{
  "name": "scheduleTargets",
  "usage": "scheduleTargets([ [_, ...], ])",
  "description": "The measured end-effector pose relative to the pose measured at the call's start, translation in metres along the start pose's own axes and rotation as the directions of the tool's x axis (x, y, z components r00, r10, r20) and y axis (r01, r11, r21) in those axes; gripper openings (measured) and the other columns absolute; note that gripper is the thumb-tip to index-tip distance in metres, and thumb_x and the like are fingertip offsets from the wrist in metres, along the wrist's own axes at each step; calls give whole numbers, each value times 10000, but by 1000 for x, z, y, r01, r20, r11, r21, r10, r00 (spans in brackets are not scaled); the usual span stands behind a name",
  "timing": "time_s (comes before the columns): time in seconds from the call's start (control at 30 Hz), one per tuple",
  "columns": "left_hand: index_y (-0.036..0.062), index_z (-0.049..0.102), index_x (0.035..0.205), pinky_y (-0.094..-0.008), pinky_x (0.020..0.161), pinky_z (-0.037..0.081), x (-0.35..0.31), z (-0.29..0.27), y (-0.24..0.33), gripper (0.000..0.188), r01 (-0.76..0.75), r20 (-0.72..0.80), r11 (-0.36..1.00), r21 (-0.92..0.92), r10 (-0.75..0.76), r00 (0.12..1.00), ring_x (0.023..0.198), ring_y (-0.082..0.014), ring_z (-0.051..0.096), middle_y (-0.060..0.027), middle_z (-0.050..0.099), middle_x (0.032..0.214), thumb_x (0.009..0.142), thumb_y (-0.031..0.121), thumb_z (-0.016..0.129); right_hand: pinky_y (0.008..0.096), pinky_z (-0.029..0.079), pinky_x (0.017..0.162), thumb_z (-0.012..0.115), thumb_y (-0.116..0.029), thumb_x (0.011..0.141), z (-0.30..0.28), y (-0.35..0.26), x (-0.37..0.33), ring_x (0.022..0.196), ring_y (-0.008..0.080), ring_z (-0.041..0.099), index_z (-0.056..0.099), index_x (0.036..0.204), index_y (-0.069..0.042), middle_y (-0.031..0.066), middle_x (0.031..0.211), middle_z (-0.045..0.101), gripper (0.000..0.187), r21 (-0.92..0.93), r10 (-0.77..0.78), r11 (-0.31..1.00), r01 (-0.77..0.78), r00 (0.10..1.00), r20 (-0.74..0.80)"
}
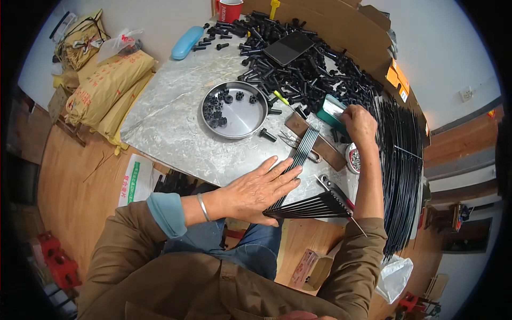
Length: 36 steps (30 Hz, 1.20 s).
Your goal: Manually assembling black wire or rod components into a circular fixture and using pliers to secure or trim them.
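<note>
Bundle of thin black rods, flat-sided, lies on the grey metal-topped table at centre frame; long axis runs from lower centre up and right toward a dark wooden block. Near ends fan out at lower right, far ends held tight side by side

Left hand rests flat on the rods from the left, fingers spread and straight, palm down, pinning rather than gripping

Right hand is further up the frame, beyond the rod tips, fingers curled at a small teal box; whether it grips anything cannot be told

Round steel pan with black plastic hubs sits upper left of the bundle; heap of black plastic parts beyond
</note>
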State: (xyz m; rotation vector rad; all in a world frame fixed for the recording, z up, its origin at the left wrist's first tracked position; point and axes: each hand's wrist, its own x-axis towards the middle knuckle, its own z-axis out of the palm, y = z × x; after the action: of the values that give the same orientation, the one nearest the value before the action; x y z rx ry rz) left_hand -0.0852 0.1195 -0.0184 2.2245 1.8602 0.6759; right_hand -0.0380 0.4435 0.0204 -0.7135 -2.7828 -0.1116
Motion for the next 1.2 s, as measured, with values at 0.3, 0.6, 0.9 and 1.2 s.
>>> scheduleTargets([
  [0.3,5,339,1402,-534,1138,169,4,-2,0,992,23,21,1000,-7,-23,1000,1410,-390,189,-171,245,1517,664,523,752,377,488,687,680,-75,755,-19,-17,-59,766,287,620,682,845,-74,76,808,627,90,181,-210,952,248,956,-204],
  [0.6,8,371,1384,-544,1124,183,11,-7,-2,1013,-5,55,1000,4,5,998,1396,-390,240,-181,295,1499,618,544,761,367,479,641,648,-79,779,-25,-29,-81,730,267,614,700,911,-81,78,766,600,142,329,-165,927,180,984,-74],
  [0.9,27,380,1385,-552,1121,173,15,-8,-3,1000,9,93,1000,30,-11,996,1405,-381,226,-174,282,1506,638,592,733,372,479,630,618,-85,779,-21,-21,-85,697,266,612,711,881,-98,75,743,591,139,339,-135,928,157,987,-86],
  [1.2,36,403,1378,-545,1125,162,13,-9,-2,980,-2,55,999,35,0,998,1407,-366,231,-155,314,1497,649,602,731,382,490,649,583,-92,787,-19,-23,-84,716,276,621,706,890,-86,81,760,598,160,365,-109,923,124,992,-60],
])
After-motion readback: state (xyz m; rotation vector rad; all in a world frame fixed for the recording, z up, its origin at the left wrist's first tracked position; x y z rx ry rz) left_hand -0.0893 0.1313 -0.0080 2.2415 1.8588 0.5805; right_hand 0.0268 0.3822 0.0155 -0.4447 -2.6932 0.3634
